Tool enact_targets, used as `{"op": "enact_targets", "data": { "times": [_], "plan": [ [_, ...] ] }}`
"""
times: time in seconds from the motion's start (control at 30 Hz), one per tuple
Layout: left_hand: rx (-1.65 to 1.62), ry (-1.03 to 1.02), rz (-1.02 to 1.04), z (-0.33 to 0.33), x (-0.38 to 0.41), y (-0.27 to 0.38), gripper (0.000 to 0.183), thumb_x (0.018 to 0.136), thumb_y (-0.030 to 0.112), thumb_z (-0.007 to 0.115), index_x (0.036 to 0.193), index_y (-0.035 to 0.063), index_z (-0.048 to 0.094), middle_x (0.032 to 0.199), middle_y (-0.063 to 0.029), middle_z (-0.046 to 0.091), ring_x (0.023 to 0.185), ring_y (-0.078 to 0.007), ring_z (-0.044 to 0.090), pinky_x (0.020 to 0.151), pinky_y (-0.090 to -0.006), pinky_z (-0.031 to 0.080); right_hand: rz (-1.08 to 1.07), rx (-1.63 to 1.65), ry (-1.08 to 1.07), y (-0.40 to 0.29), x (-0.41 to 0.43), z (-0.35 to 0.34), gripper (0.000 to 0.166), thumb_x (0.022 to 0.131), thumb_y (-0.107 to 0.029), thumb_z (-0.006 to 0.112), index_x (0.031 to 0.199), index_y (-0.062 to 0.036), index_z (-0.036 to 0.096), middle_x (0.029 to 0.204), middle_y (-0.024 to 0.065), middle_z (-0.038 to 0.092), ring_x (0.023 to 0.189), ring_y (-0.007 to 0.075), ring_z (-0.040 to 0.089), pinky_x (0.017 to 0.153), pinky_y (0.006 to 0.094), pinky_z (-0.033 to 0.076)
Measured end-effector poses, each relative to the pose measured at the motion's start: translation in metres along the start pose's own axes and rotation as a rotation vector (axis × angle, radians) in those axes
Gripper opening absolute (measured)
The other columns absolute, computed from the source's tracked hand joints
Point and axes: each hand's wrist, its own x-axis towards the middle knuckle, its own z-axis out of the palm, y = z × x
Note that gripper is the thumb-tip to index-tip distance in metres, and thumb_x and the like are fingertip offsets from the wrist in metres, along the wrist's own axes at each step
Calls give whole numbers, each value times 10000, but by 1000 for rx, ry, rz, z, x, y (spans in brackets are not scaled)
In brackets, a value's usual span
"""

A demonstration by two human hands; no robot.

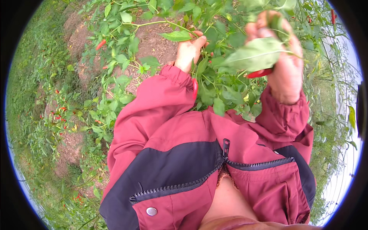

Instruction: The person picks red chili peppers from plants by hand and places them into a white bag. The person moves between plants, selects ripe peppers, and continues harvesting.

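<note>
My left hand (189, 51) reaches into the chilli pepper plants, its thumb and fingers closed on a green stem (172, 25) beside a pointed leaf (176, 36). At the upper right, my right hand (283, 54) is raised over the foliage, somewhat blurred, with its fingers curled. A red chilli pepper (260, 73) shows below its palm, and a large pale leaf (253, 54) partly covers the fingers. Whether the hand grips the pepper or only the greenery around it, I cannot tell. Another red chilli pepper (195, 88) lies against my left cuff.
More chilli plants (100, 115) spread around me, with a red chilli pepper (101, 44) hanging at the upper left and several farther left. Bare soil (152, 40) shows between the rows. A red chilli pepper (333, 16) hangs at the upper right.
</note>
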Motion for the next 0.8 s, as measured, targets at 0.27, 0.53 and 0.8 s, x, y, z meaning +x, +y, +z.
{"op": "enact_targets", "data": {
  "times": [0.27, 0.53, 0.8],
  "plan": [
    [225, 173, 232, 7, -9, -3, 214, 761, 65, 580, 940, 13, 475, 826, -72, 536, 730, -145, 529, 604, -270, 442, 126, -904, -516, 66, -21, 26, 347, 610, -105, 571, 898, 80, 512, 594, 208, 521, 593, 333, 566, 568, 383, 457],
    [263, 126, 183, -3, -6, -2, 183, 778, 37, 530, 939, 8, 450, 753, -71, 530, 590, -147, 525, 508, -274, 444, 179, -1148, -624, 83, -36, 9, 215, 627, -166, 580, 676, 33, 513, 609, 204, 546, 623, 356, 567, 585, 417, 461],
    [352, 163, 227, -3, -10, -16, 142, 814, 38, 488, 951, 26, 455, 676, -69, 536, 449, -147, 502, 409, -275, 410, 143, -815, -513, 56, -44, 13, 148, 631, -129, 562, 731, -24, 532, 654, 139, 524, 630, 313, 550, 546, 379, 441]
  ]
}}
